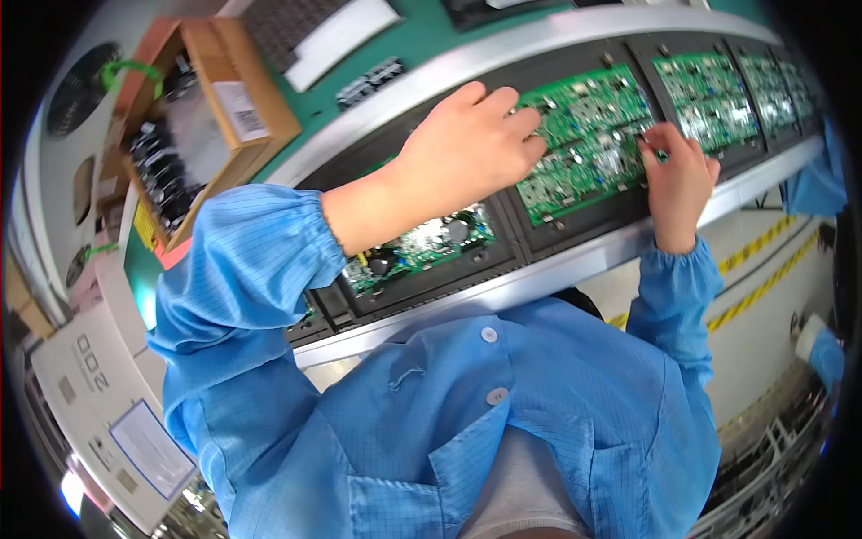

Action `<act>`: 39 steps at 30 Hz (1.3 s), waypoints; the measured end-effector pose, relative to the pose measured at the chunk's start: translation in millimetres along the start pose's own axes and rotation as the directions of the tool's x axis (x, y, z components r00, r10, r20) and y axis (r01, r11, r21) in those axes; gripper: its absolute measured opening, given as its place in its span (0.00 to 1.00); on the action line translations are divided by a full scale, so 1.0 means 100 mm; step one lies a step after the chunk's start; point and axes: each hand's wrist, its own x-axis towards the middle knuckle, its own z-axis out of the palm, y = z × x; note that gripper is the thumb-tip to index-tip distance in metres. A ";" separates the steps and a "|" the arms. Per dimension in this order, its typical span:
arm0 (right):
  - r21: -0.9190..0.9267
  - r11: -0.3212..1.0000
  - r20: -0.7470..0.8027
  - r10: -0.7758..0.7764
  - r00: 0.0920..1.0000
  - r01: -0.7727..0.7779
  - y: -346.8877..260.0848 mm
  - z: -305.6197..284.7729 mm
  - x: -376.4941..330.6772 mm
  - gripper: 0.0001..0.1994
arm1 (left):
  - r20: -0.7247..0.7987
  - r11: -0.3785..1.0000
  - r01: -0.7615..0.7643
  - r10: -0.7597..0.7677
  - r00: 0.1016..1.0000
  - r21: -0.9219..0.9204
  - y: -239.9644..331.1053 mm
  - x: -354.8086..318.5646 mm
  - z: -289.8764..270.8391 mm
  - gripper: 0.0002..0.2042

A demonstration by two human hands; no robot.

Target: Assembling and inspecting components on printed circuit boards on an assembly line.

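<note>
A green circuit board point(588, 144) lies in a black carrier tray point(575, 229) on a conveyor line. My left hand point(471, 148) rests on the board's left edge, fingers curled and pressing down. My right hand point(678, 180) is at the board's right edge, its fingertips pinched on a small part on the board; the part is too small to identify. Another green board with dark round components point(422, 247) sits in the tray to the left, partly under my left forearm. Both arms wear blue sleeves.
More green boards point(718, 94) follow in trays to the right along the metal rail point(503, 54). An open cardboard box point(193, 121) of dark parts stands at the left on a green mat. Another person's blue sleeve point(822, 184) shows at the right. Yellow-striped floor lies below.
</note>
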 end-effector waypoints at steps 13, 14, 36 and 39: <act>0.640 0.558 -0.107 -0.616 0.780 0.528 -1.49 -0.42 0.92 0.10 | -0.113 0.572 0.764 -0.774 0.623 0.298 -1.27 -1.14 0.11 0.15; 0.602 0.500 -0.164 -0.685 0.709 0.622 -1.68 -0.25 1.09 0.11 | -0.043 0.522 0.789 -0.825 0.563 0.324 -1.29 -1.14 0.16 0.15; 0.416 0.458 -0.364 -0.708 0.605 0.786 -2.36 0.14 1.99 0.12 | -0.234 0.499 0.856 -0.823 0.517 0.136 -1.26 -1.11 0.07 0.09; 0.467 0.527 -0.254 -0.689 0.678 0.710 -1.67 -0.49 1.74 0.13 | -0.304 0.680 0.722 -0.720 0.624 -0.127 -1.20 -0.99 0.03 0.07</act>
